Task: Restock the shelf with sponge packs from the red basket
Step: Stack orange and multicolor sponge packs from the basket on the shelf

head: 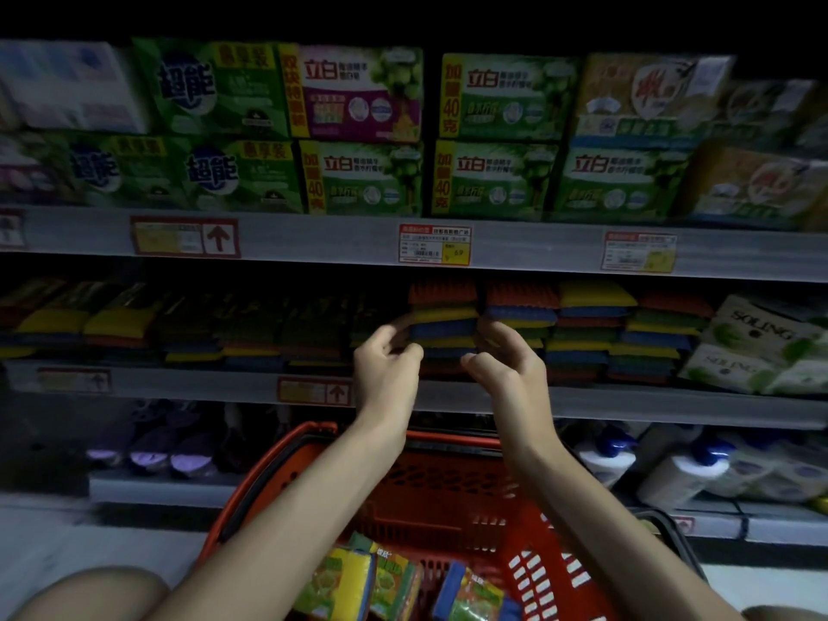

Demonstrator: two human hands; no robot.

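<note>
Sponge packs: a few sponge packs lie in the bottom of the red basket, low between the forearms; more sit piled in rows along the middle shelf
Stack in reach: a red, yellow and blue stack stands on that shelf, between the two hands
Left hand: left hand raised at the stack's left edge; fingers curled, thumb just under them; I cannot tell whether they grip a pack
Right hand: right hand at the stack's right edge; fingers curled likewise; grip unclear
Around: green soap boxes above; price tag on the rail; white bottles lower right
</note>
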